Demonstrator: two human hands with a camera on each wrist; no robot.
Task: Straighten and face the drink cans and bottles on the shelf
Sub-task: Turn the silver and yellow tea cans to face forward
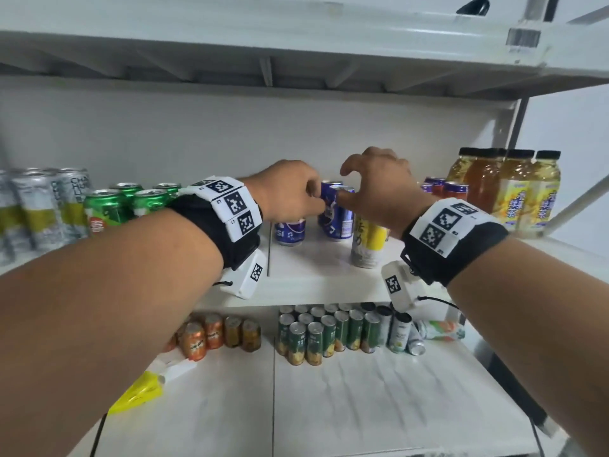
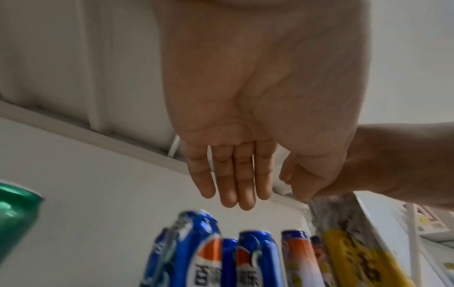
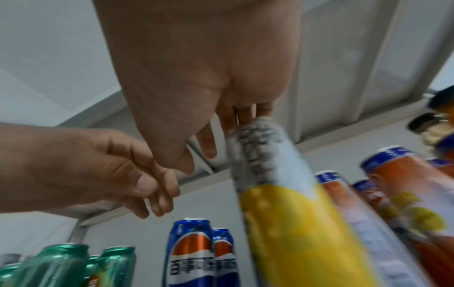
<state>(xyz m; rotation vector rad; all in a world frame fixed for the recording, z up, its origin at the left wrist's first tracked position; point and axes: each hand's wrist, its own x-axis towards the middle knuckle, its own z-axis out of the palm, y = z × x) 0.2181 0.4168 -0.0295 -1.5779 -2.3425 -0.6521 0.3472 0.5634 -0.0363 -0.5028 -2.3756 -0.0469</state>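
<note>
A white metal shelf unit point(image 1: 329, 288) fills the head view, with a middle board at hand height and a lower board point(image 1: 362, 390) beneath it. On the middle board, from the person's left to right, stand tall silver-and-yellow cans point(image 1: 33, 212), green cans point(image 1: 108, 206), blue cola cans point(image 1: 339, 219), one tall yellow-and-silver can point(image 1: 369, 245), orange-and-blue cans point(image 1: 445, 189) and amber tea bottles point(image 1: 507, 189) with black caps.

The lower board carries a group of orange cans point(image 1: 211, 334), a block of slim green cans point(image 1: 326, 331) and, to the right of these, a can lying on its side point(image 1: 416, 341). A yellow shelf tag point(image 1: 138, 392) lies at its front left.

Both forearms reach in over the middle board, each with a black wristband bearing white coded tiles point(image 1: 230, 206). The left hand point(image 1: 290, 189) hangs above the blue cola cans; in the left wrist view its fingers point(image 2: 230, 184) are straight, close together and hold nothing. The right hand point(image 1: 379, 183) hovers just beside it, over the tall yellow-and-silver can, with fingers loosely curled in a wide, empty arch. In the right wrist view that can point(image 3: 282, 203) appears tilted by the lens and is blurred, its top close under the right fingers point(image 3: 209, 143); contact cannot be told.
</note>
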